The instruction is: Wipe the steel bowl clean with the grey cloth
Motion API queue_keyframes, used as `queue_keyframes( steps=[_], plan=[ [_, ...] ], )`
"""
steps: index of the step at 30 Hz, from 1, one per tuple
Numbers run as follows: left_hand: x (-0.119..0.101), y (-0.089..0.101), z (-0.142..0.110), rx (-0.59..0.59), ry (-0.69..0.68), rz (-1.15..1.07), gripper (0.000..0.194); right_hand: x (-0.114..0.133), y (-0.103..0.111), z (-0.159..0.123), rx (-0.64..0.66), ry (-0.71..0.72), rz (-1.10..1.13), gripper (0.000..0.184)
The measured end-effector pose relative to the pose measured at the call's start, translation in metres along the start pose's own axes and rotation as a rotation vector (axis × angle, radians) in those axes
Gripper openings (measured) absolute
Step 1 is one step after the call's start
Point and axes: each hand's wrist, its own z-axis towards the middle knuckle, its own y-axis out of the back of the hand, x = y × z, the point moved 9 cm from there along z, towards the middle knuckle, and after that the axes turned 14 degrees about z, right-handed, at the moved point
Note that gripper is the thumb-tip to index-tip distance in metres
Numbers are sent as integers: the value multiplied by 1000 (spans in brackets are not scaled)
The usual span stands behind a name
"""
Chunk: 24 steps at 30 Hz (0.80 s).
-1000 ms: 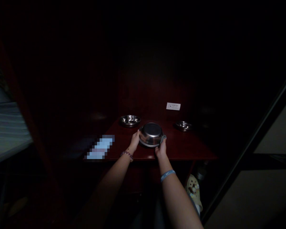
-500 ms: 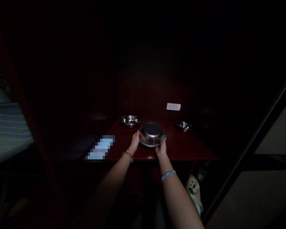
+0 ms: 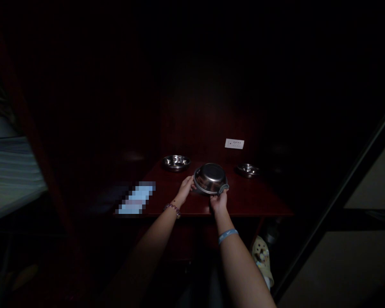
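I hold a steel bowl (image 3: 211, 178) tilted on its edge over the dark red table (image 3: 244, 201), its underside facing me. My left hand (image 3: 185, 188) grips the bowl's left rim with curled fingers. My right hand (image 3: 218, 200) grips the lower right rim, where a small grey piece (image 3: 223, 188) sits under the thumb. A beaded bracelet is on my left wrist, a blue band on my right.
Two more steel bowls rest on the table, one back left (image 3: 176, 162), one back right (image 3: 248, 169). A white socket plate (image 3: 234, 143) is on the back wall. A blurred pale patch (image 3: 135, 198) lies at the table's left. A pale clog (image 3: 262, 256) is on the floor below.
The bowl has shifted a little to the right and up, and both hands followed it; the grip is the same.
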Motion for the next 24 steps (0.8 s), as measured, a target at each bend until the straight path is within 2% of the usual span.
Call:
queue_keyframes(
  steps=[6, 11, 17, 24],
  plan=[
    [6, 1, 4, -26, -28, 27, 33, -4, -4, -4, 9, 0, -55, 39],
    [8, -2, 5, 6, -44, -12, 36, -3, -11, -9, 35, 24, -91, 39],
    [13, 11, 6, -135, -21, -116, 35, -4, -11, -9, 55, 22, -48, 38],
    [6, 17, 4, -187, -51, -217, 36, -5, -10, -10, 27, 5, -1, 36]
  ],
)
